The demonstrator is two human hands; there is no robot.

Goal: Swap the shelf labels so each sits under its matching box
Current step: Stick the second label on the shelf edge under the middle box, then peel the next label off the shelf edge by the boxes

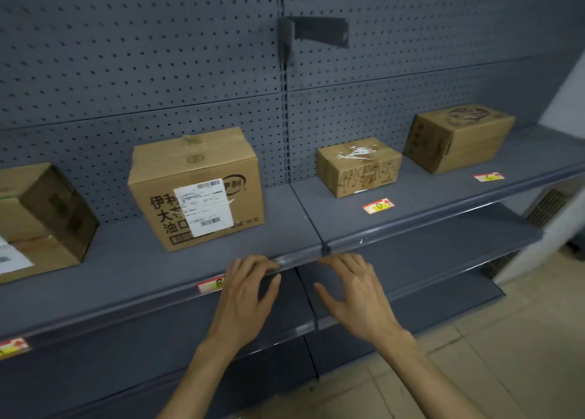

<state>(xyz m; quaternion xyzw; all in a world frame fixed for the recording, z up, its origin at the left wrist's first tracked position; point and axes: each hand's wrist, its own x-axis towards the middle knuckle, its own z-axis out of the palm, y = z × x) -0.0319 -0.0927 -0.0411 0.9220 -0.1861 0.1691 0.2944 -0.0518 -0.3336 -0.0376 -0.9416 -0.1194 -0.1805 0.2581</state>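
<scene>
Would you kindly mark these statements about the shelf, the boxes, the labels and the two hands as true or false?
1. Four cardboard boxes stand on the shelf. True.
2. The left hand holds a box. False: its fingers rest at the shelf's front edge, beside a red label.
3. The box with the white shipping sticker is the tallest of the four. True.
4. The right hand grips a label. False: it is open and holds nothing.
5. The red label under the small box lies flat on the shelf top. True.
</scene>
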